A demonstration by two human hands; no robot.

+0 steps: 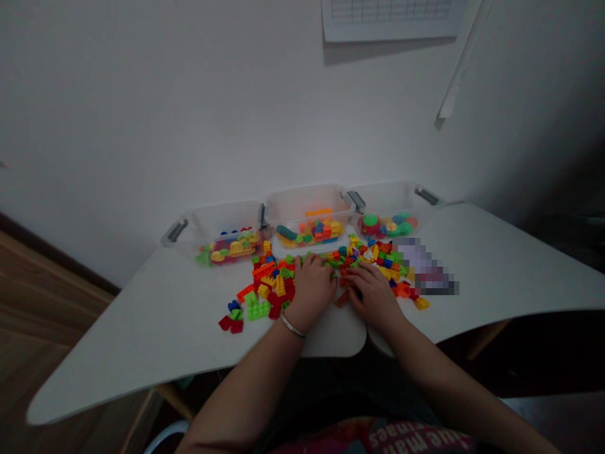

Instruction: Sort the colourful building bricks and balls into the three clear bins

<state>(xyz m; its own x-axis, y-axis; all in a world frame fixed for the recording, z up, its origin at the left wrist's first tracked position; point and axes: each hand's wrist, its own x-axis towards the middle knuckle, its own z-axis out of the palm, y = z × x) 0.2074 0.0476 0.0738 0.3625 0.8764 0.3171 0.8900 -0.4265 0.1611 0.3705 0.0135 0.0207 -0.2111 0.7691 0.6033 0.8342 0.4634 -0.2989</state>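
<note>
A heap of mixed toy building bricks [280, 285] in red, yellow, green, blue and orange spreads over the white table. Over the middle of the heap lies my left hand [312, 287], palm down, its bent fingers apart on the bricks; a silver bangle [292, 324] circles the wrist. My right hand [375, 293] rests to its right, fingers spread over the bricks and thumb held away from them. Under its fingertips shows a red brick, and a reddish-brown brick [342, 299] lies close to the thumb. My palms hide part of the heap.
Three clear plastic bins stand against the wall: a left bin [222, 217], a middle bin [307, 200] and a right bin [390, 195], each holding colourful pieces. A blurred-out flat item [425, 265] lies right of the bricks. The white table [155, 328] has a curved front edge.
</note>
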